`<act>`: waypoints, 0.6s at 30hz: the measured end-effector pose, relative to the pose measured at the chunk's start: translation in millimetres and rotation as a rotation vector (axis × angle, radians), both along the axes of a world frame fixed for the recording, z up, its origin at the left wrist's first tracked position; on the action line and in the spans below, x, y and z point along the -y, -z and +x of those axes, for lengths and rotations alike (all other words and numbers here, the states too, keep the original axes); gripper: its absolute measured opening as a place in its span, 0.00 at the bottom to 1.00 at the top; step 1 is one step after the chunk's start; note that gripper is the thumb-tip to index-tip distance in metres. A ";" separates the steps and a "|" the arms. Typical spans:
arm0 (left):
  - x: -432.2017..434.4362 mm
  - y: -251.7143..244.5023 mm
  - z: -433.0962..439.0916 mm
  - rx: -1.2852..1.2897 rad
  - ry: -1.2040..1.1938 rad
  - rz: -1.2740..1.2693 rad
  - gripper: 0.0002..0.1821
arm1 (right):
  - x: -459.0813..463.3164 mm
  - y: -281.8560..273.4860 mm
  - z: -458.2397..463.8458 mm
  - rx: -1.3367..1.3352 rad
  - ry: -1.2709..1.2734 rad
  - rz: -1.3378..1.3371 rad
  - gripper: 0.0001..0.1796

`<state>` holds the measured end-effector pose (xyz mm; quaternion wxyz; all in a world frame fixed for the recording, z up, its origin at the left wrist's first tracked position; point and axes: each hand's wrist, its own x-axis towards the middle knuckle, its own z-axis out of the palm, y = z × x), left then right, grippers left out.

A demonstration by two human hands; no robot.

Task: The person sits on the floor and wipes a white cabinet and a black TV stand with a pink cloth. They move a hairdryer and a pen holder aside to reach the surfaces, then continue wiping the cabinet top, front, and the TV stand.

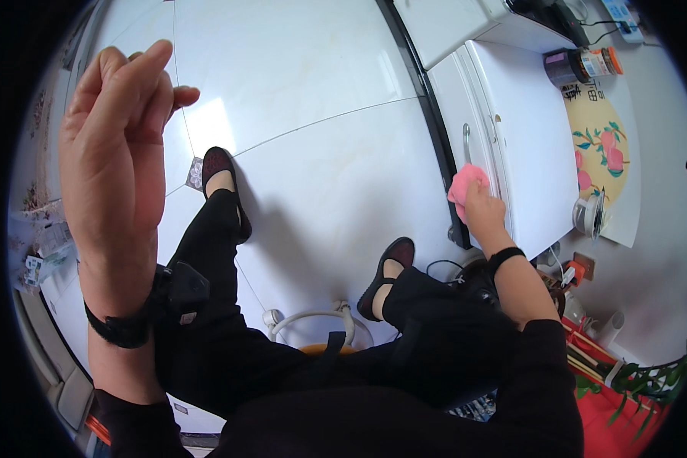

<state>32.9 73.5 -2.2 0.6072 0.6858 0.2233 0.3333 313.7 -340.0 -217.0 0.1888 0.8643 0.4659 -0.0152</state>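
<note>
My right hand (pixel 484 209) grips a bunched pink cloth (pixel 465 186), held against or just over the front of a white cabinet (pixel 526 143), close to its curved metal handle (pixel 466 140). Raised at the left, my left hand (pixel 123 131) has curled fingers and shows nothing between them; whether they are fully closed is hard to make out. A black strap with a small dark device (pixel 188 291) circles the left wrist, and another black band (pixel 505 257) is on the right wrist.
Jars (pixel 584 64), a roll of clear tape (pixel 589 216) and a peach-patterned sheet lie beyond the white cabinet top. Below are a plugged-in socket (pixel 584 266) and a leafy plant (pixel 647 375). A stool's wheeled base (pixel 315 315) stands on the white tiled floor (pixel 320 160) between my feet.
</note>
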 end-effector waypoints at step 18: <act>9.1 -3.8 5.3 0.045 -0.016 -0.184 0.19 | 27.0 23.3 -33.6 -0.286 0.452 0.222 0.29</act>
